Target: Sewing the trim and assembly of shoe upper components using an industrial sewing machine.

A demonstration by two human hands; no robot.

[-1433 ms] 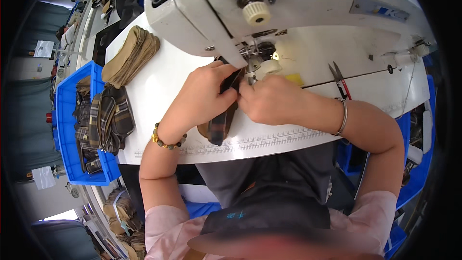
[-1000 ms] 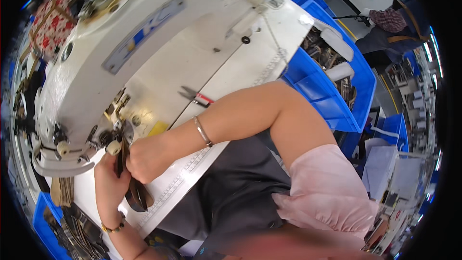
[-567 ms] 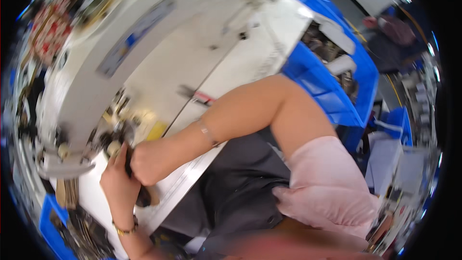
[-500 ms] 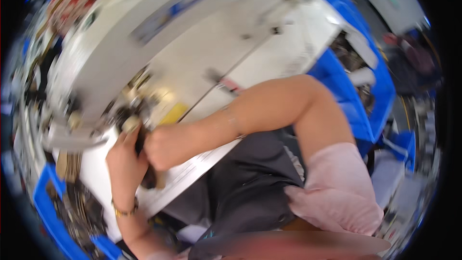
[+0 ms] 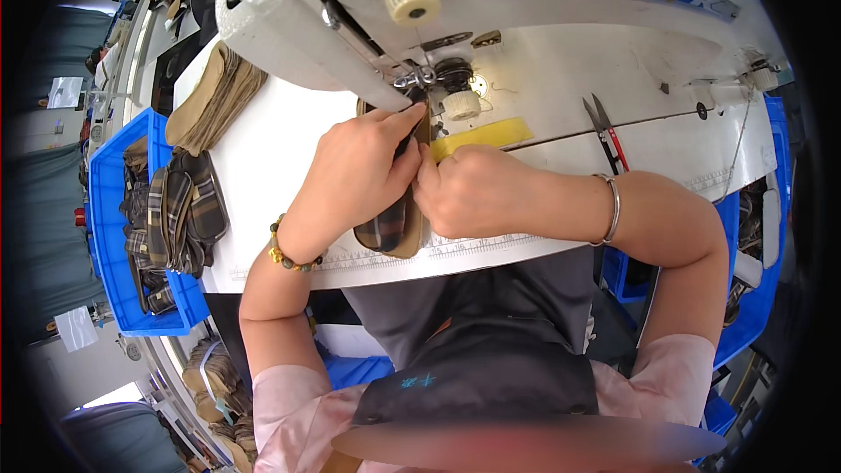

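Under the head of a white sewing machine (image 5: 289,26) lies a plaid slipper upper (image 5: 383,232) on a tan sole (image 5: 413,236). My left hand (image 5: 350,180) grips the piece from the left, its forefinger reaching close to the presser foot (image 5: 419,79). From the right, my right hand (image 5: 486,193) is curled closed, thumb and forefinger pinching the sole's edge. Both hands partly cover the slipper. Just beyond my right hand is a yellow strip (image 5: 486,135) on the machine bed.
Red-handled thread snips (image 5: 606,136) lie right of the strip. Tan soles (image 5: 215,101) are stacked at the table's left. A blue bin (image 5: 105,210) of plaid uppers (image 5: 180,210) stands at the left edge; another blue bin (image 5: 760,298) is at the right.
The view has swung, so the table now lies more level and the machine head is nearer the middle. Both hands stay on the slipper piece at the machine. The earlier frame is blurred.
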